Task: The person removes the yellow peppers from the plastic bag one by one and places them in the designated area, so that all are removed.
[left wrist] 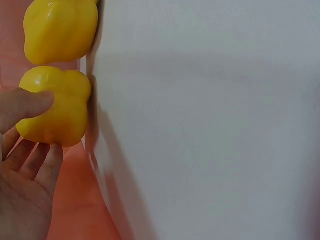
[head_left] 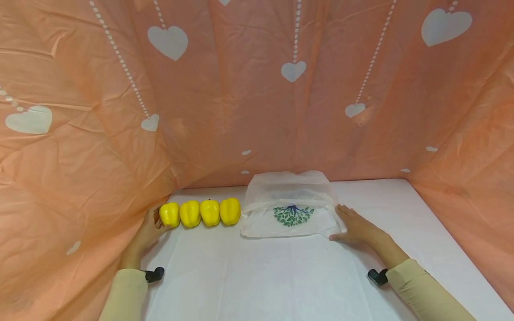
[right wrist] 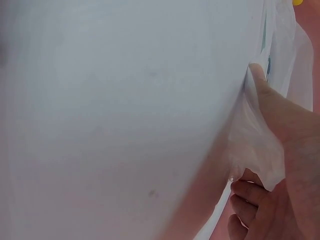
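Observation:
Four yellow bell peppers stand side by side on the white table. My left hand [head_left: 150,229] is at the leftmost bell pepper [head_left: 170,215], its thumb over the front and fingers against the outer side. The left wrist view shows that thumb lying across the bell pepper [left wrist: 65,117], fingertips at its end. At the row's right lies a whitish plastic bag [head_left: 261,223] with a green leafy tree print. My right hand [head_left: 357,227] holds the bag's right edge. In the right wrist view, thin plastic [right wrist: 257,145] bunches between thumb and fingers.
The white table [head_left: 257,276] reaches back to a peach curtain [head_left: 241,111] with white hearts, which also hangs along both sides. Close to the left hand, the left curtain [head_left: 100,200] meets the table's edge. Both wrists wear small black devices [head_left: 154,274].

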Demonstrator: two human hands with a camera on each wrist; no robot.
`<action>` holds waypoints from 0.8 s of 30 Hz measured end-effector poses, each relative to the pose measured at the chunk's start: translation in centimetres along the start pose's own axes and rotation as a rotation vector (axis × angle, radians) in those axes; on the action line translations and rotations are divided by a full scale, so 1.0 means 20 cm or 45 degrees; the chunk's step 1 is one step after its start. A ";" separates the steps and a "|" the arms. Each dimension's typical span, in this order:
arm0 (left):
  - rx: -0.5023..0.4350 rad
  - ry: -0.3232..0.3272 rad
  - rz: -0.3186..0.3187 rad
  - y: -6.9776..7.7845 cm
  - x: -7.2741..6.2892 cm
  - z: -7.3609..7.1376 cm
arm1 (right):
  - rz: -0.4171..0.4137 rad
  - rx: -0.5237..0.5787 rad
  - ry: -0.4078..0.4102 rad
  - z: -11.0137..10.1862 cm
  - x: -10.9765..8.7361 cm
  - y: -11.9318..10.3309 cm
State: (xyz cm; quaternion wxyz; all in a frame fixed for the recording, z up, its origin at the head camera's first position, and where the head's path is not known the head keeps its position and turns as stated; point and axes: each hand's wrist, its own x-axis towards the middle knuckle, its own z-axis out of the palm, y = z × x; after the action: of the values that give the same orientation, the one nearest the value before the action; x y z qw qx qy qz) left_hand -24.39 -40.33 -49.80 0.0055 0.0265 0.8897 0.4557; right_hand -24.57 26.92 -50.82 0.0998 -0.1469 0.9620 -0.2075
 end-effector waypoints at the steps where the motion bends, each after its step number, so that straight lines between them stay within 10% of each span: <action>1: -0.008 -0.003 -0.004 0.00 0.00 0.00 | 0.004 -0.001 -0.001 0.00 0.00 0.00; 9: -0.047 -0.023 -0.017 0.00 0.00 0.00 | -0.011 -0.020 0.009 0.01 0.00 -0.01; 24: 0.227 -0.011 -0.036 0.05 -0.04 0.00 | -0.035 -0.056 0.032 0.00 0.00 0.00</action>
State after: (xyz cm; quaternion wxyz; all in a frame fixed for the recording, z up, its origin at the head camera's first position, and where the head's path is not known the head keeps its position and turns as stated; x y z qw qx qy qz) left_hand -23.62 -39.74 -48.92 0.0135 0.0164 0.9270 0.3745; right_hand -24.57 26.94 -50.81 0.0814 -0.1598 0.9654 -0.1894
